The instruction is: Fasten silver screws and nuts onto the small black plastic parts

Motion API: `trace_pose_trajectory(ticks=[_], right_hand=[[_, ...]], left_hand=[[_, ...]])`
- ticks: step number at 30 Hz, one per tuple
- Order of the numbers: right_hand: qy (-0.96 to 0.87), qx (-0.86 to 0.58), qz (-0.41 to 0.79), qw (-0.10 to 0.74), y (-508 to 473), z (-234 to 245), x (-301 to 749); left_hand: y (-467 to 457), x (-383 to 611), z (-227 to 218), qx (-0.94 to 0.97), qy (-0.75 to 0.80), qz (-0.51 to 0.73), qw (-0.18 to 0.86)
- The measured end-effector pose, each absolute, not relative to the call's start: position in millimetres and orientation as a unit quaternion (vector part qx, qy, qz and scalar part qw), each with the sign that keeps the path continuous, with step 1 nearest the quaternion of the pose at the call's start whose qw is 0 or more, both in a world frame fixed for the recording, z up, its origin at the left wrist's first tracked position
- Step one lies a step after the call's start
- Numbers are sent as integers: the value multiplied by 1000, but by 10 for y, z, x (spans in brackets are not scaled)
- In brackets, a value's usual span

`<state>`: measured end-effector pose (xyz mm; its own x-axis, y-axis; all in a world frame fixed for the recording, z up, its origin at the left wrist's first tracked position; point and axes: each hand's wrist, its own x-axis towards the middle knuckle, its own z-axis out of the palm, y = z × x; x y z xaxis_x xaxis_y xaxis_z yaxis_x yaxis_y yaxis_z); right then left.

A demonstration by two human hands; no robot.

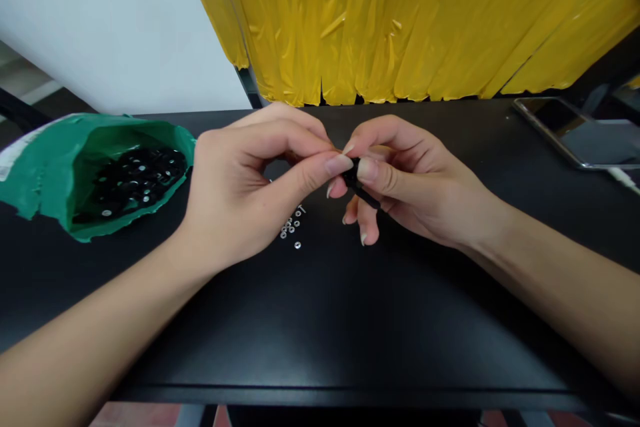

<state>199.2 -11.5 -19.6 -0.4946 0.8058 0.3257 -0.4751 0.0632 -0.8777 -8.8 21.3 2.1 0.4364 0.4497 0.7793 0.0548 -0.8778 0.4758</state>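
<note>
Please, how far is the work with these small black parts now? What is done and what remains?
Done: I see no finished pieces set aside on the black table. In hand: the left hand and right hand pinch one small black part between fingertips. Left: many black round parts lie in the green bag, and small silver pieces lie under the hands.

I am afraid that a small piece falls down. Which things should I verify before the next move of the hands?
1. Left hand and right hand both pinch the small black part: ok.
2. Shape of that part, hidden by fingertips: cannot tell.
3. Silver pieces lie grouped on the black table: ok.
4. Green bag open, black pieces inside: ok.
5. Phone apart, at far right: ok.
</note>
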Motion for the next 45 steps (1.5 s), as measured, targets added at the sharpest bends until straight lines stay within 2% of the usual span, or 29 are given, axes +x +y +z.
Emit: trace_pose_trajectory(ticks=[3, 5, 13, 19, 21, 23, 28, 31, 34, 40, 45], right_hand=[[-545, -143, 670, 483, -124, -211, 1981], [-541, -134, 673, 485, -129, -222, 1974], [-545, -138, 669, 487, -120, -259, 1971], [-549, -151, 662, 487, -119, -229, 1982], [-547, -150, 658, 495, -122, -209, 1986], [-547, -153, 655, 499, -125, -190, 1988], [-547, -144, 653, 504, -134, -180, 1976], [-549, -154, 652, 501, -136, -192, 1967], [-549, -170, 654, 492, -136, -198, 1972], [-551, -164, 679, 457, -114, -245, 1986], [-550, -167, 669, 471, -107, -269, 1964]], left_hand=[[221, -86, 20, 831, 117, 524, 146], [194, -83, 29, 826, 158, 513, 169], [65, -48, 81, 731, 223, 454, 459], [72, -47, 62, 692, 199, 425, 549], [93, -55, 52, 700, 196, 429, 536], [117, -66, 45, 730, 206, 442, 479], [122, -84, 39, 812, 198, 502, 222], [87, -86, 40, 816, 203, 506, 192], [72, -84, 50, 801, 211, 499, 256], [116, -97, 66, 697, 197, 393, 566], [148, -116, 47, 664, 211, 395, 599]])
